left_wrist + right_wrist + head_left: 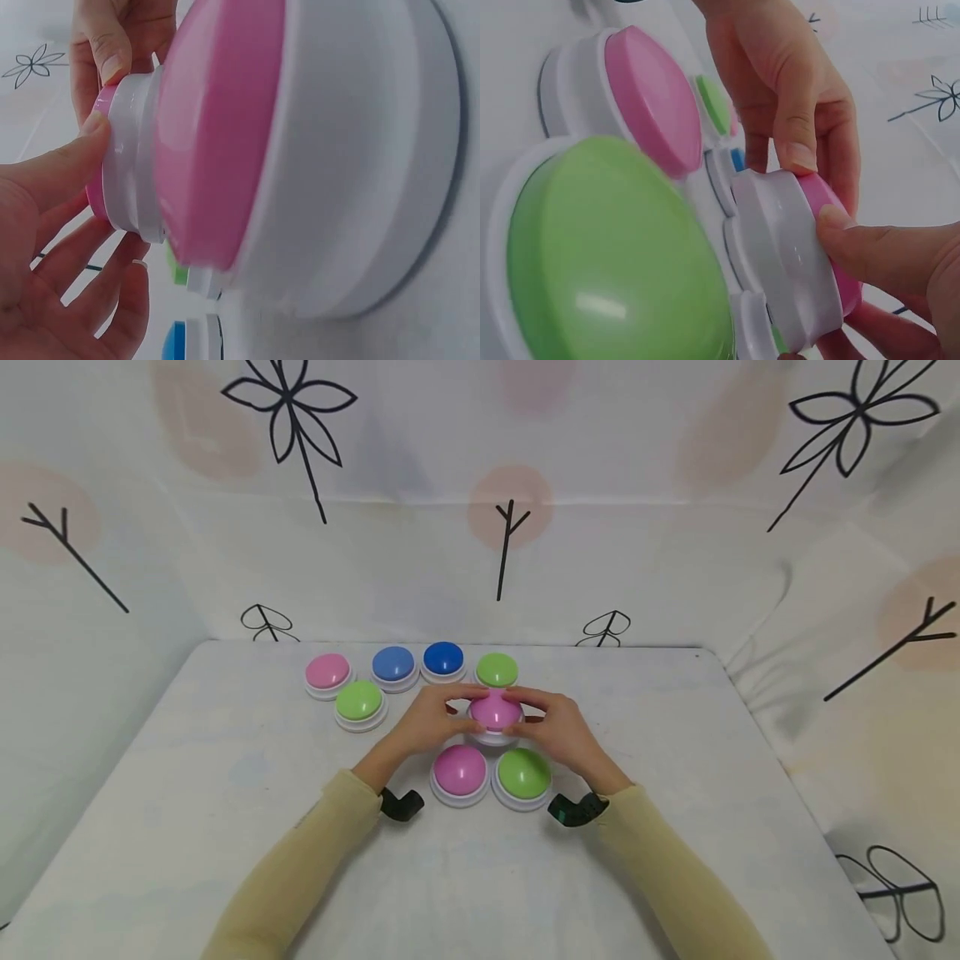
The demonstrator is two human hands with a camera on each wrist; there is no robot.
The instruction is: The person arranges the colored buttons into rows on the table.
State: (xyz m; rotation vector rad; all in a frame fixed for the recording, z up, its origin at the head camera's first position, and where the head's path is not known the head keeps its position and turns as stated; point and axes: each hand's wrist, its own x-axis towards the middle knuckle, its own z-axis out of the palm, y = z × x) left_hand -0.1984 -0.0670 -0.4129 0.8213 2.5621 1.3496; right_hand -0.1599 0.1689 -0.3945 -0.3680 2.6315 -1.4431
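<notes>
A pink dome push button (pixel 495 712) on a white round base is held between both hands, near the middle of the group of buttons. My left hand (pixel 429 720) grips its left side, thumb on the near edge and fingers at the back. From the other side my right hand (pixel 558 727) grips it the same way. In the left wrist view, both thumbs press the pink rim of the held button (pixel 96 157). Just in front lie another pink button (pixel 460 770) and a green button (pixel 523 774), both on white bases.
Behind the hands stand a green button (pixel 497 669), a dark blue one (pixel 443 658) and a lighter blue one (pixel 393 664). Farther left are a pink button (pixel 327 671) and a green one (pixel 359 701). A patterned cloth (pixel 420 552) hangs beyond the white table (pixel 225 793).
</notes>
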